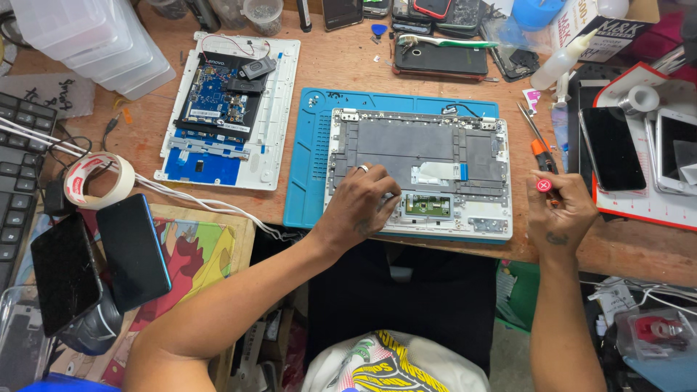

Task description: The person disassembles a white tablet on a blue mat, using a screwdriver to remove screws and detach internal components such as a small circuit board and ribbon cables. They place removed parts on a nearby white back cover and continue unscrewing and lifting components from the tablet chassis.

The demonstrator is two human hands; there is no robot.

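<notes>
An opened white laptop base (419, 170), its grey inner frame and small green touchpad board exposed, lies on a blue work mat (308, 152). My left hand (357, 204), a ring on one finger, rests on the base's lower left part with fingertips pinched beside the touchpad board. Whether it holds a small part I cannot tell. My right hand (557, 210) grips an orange-handled screwdriver (541, 163) to the right of the base, tip pointing away from me.
A second white laptop shell with a blue circuit board (218, 98) lies left of the mat. A tape roll (98, 180), two dark phones (98, 265), a keyboard (18, 174) and clear plastic trays (94, 40) sit left. More phones (613, 149), a white squeeze bottle (563, 62) and tweezers lie right.
</notes>
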